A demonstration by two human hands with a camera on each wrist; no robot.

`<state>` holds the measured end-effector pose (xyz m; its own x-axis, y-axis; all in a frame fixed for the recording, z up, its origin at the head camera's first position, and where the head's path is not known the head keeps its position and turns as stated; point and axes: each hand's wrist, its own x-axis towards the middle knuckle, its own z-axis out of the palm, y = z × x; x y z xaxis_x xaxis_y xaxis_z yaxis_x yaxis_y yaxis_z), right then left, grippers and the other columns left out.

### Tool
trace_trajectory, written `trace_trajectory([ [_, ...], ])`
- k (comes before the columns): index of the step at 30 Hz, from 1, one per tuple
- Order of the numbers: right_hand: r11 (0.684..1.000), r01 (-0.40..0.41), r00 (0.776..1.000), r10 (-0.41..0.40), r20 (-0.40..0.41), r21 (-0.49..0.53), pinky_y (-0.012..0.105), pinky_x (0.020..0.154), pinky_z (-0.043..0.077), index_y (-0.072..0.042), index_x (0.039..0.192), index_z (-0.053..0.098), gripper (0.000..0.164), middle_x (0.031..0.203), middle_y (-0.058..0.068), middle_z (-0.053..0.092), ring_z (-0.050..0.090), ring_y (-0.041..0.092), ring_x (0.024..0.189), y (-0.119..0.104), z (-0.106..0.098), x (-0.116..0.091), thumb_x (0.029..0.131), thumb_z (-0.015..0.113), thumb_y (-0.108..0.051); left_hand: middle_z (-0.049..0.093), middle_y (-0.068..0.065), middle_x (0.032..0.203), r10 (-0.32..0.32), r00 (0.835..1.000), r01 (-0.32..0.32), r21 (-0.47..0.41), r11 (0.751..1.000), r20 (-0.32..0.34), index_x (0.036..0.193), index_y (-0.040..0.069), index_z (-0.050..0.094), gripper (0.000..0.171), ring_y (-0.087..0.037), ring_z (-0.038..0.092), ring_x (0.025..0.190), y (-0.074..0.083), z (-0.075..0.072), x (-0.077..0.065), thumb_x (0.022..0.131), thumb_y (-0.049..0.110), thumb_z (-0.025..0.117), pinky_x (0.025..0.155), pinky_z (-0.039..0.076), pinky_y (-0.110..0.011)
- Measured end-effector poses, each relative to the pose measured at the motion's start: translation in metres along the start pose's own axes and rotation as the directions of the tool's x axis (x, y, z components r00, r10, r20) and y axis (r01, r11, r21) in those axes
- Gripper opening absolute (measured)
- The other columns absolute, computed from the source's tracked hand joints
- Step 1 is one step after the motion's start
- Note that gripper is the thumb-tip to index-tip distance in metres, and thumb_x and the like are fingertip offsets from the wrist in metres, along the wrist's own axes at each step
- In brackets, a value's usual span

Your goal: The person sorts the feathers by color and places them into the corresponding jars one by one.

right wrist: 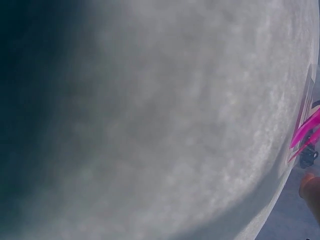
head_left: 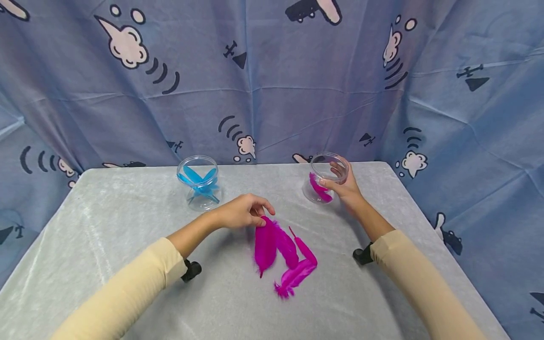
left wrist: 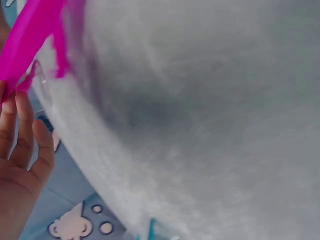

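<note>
A clear jar (head_left: 199,204), the landmark here, stands on the pale table (head_left: 127,212) with blue feathers (head_left: 205,189) crossed inside. Its wall looks smooth and hard, so it probably slides easily and is best held round the body below the rim.

Just to the right of the landmark jar and nearer the person, the left hand (head_left: 242,211) pinches the upper end of a broad magenta feather (head_left: 265,243) between thumb and fingers, the other fingers loosely extended. The feather should be almost weightless, soft along its edges and stiffer down the middle; a light pinch near an end ought to spare the fluff. A thin dark tip, perhaps the quill, shows at its lower end. Beside it is a second magenta feather (head_left: 286,245); whether the pinch includes this one, I cannot tell.

Further right of the landmark jar and nearer the person, magenta plumage (head_left: 303,265) lies in a bent line, one feather or two. Its bare stalk looks the neatest place to take hold.

Well to the right of the landmark jar, the right hand (head_left: 346,186) grips a second jar (head_left: 308,189), thumb and fingers spread around the side. Inside is more magenta plumage (head_left: 319,189); the glass-like wall likely needs a steady, gentle hold.
</note>
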<state>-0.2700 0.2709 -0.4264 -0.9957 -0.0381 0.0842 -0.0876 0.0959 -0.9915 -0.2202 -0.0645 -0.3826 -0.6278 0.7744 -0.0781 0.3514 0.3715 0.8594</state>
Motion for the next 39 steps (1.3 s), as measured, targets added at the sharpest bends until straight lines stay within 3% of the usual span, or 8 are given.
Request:
trace_trajectory([
  [10,1.000,-0.009,1.000,0.008,-0.015,-0.009,0.049,0.119,0.021,-0.019,0.155,0.015,0.087,0.160,0.018,0.022,0.018,0.031,0.149,0.001,-0.001,0.000,0.090,0.070,-0.001,0.068,-0.007,0.089,0.035,0.993,-0.030,0.042,0.999,-0.113,0.115,0.003,0.069,0.025,-0.018,0.066,0.084,0.038,-0.023,0.015,0.091,0.001,0.069,0.078,0.055,-0.028],
  [17,1.000,-0.006,1.000,0.006,-0.010,-0.016,0.050,0.119,0.021,-0.020,0.156,0.014,0.088,0.160,0.018,0.022,0.018,0.032,0.149,0.000,-0.001,0.000,0.090,0.069,-0.001,0.071,-0.008,0.096,0.078,0.961,-0.065,0.057,0.996,-0.265,0.113,0.003,0.071,0.022,-0.020,0.065,0.084,0.050,-0.031,0.030,0.091,0.001,0.070,0.075,0.055,-0.028],
  [23,1.000,-0.008,1.000,0.008,-0.010,-0.025,0.050,0.119,0.022,-0.020,0.156,0.013,0.089,0.160,0.018,0.021,0.018,0.030,0.149,0.000,0.000,-0.001,0.091,0.070,-0.003,0.070,-0.010,0.094,0.100,0.907,-0.098,0.026,0.995,-0.409,0.109,0.001,0.072,0.018,-0.022,0.063,0.080,0.058,-0.037,0.042,0.092,0.002,0.069,0.071,0.053,-0.028],
  [29,1.000,-0.009,1.000,0.009,-0.013,-0.007,0.049,0.118,0.024,-0.019,0.156,0.015,0.087,0.160,0.019,0.022,0.019,0.032,0.148,0.000,0.001,-0.001,0.090,0.069,-0.001,0.069,-0.011,0.091,0.064,0.848,-0.113,-0.062,0.992,-0.526,0.107,-0.001,0.071,0.015,-0.026,0.064,0.081,0.066,-0.039,0.055,0.093,0.002,0.067,0.071,0.053,-0.028],
  [39,1.000,-0.007,1.000,0.007,-0.006,0.008,0.049,0.118,0.025,-0.021,0.154,0.017,0.084,0.159,0.019,0.021,0.018,0.033,0.148,0.000,0.000,-0.001,0.091,0.069,-0.002,0.069,-0.012,0.087,0.065,0.725,-0.172,-0.089,0.981,-0.686,0.101,-0.002,0.072,0.011,-0.020,0.062,0.073,0.075,-0.035,0.077,0.093,0.002,0.067,0.063,0.049,-0.023],
])
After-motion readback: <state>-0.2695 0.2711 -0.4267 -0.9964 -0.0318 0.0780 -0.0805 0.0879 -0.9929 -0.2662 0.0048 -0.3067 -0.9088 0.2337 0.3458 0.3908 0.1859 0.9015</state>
